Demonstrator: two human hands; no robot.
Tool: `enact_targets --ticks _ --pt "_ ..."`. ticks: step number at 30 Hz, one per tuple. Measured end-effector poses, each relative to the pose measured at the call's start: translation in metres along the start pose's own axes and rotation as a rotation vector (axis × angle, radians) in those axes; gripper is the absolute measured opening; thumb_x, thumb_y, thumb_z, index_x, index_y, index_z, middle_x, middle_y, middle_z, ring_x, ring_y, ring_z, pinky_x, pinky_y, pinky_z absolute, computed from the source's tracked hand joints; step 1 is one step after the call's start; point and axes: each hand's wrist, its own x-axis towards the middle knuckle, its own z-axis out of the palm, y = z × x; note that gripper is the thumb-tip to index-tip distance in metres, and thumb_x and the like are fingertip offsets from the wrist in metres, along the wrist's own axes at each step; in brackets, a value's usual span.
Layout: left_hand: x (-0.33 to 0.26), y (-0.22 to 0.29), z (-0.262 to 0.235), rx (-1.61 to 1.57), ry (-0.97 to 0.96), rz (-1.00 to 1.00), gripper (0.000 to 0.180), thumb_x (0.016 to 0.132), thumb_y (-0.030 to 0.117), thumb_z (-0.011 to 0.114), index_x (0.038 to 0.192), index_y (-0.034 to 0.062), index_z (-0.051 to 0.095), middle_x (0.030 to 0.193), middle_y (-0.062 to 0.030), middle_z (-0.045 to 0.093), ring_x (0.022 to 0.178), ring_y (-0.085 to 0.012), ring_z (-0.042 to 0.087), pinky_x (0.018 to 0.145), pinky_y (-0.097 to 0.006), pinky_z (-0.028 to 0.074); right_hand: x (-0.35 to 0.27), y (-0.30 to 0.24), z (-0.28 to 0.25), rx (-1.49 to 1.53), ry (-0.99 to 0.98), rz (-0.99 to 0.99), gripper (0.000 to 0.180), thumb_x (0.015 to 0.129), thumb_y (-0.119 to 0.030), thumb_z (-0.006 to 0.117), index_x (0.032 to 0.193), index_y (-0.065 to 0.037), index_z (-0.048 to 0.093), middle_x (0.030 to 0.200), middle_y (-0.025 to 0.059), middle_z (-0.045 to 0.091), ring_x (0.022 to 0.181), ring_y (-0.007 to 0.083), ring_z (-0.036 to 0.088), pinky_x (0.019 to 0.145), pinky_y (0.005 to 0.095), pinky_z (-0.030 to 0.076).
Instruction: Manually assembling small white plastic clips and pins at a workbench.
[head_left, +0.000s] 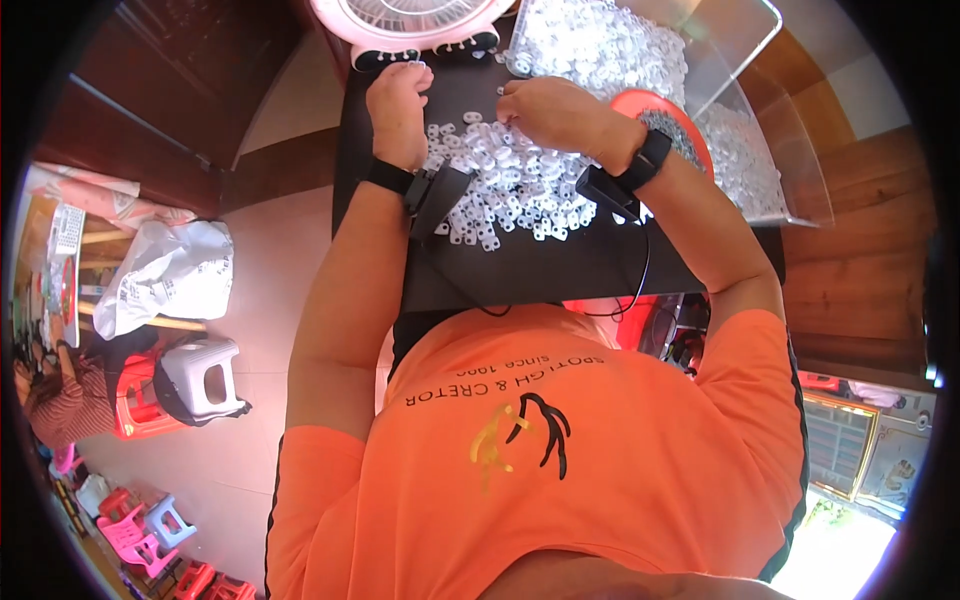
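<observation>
A heap of small white plastic pieces with two holes each (pixel 515 180) lies on the black table (pixel 480 270). My left hand (pixel 400 110) is raised at the heap's far left side, fingers curled together. A tiny pale bit shows at its fingertips, too small to name. Over the far edge of the heap, my right hand (pixel 550 112) bends inward with its fingers pinched downward. Whatever lies between those fingers is hidden by the hand. Both wrists wear black straps with dark box-shaped devices and cables.
A pink fan (pixel 400 22) stands at the table's far left. Behind my right hand are a clear plastic bin (pixel 600 45) of white pieces and a red bowl (pixel 705 150) holding small grey bits. Stools (pixel 200 378) and another person (pixel 75 400) are at the left.
</observation>
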Motion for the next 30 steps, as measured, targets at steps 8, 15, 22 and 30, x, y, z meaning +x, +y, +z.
enact_targets --ticks 8,15,22,30 --pt "-0.012 0.003 0.011 -0.038 -0.07 0.0 0.021 0.083 0.02 0.055 0.088 0.0009 0.061 0.085 -0.0074 0.065 0.079 -0.017 0.061 0.071 -0.029 0.044 -0.037 -0.006 -0.009 0.17 0.133 0.003 0.011 0.077 -0.015 0.057 0.082 -0.008 0.064 0.083 0.0094 0.061 0.081 0.0303 0.06 0.073 0.0396 0.047" --pt "-0.025 0.007 0.018 0.01 -0.151 0.047 0.018 0.082 0.019 0.055 0.076 0.0025 0.06 0.069 -0.0045 0.06 0.06 -0.0148 0.057 0.058 -0.025 0.043 -0.03 -0.031 0.007 0.2 0.166 -0.038 0.013 0.08 -0.018 0.062 0.086 -0.007 0.063 0.086 0.0088 0.06 0.081 0.0294 0.06 0.071 0.0389 0.048" --pt "-0.033 0.013 0.022 -0.006 -0.214 0.022 0.018 0.082 0.018 0.055 0.074 0.0029 0.06 0.066 -0.0033 0.057 0.055 -0.0128 0.054 0.053 -0.024 0.041 -0.033 -0.026 0.003 0.302 0.227 0.192 0.013 0.083 -0.017 0.06 0.087 -0.005 0.061 0.084 0.0104 0.063 0.076 0.0282 0.06 0.07 0.0338 0.048" --pt "-0.06 0.018 0.034 -0.023 -0.492 0.014 0.022 0.087 0.022 0.05 0.079 0.0034 0.057 0.069 -0.0035 0.057 0.062 -0.0127 0.055 0.061 -0.024 0.041 -0.06 -0.001 -0.006 1.475 0.37 0.343 0.025 0.089 -0.016 0.06 0.11 -0.004 0.062 0.09 0.0051 0.068 0.077 0.0093 0.062 0.072 0.0216 0.05"
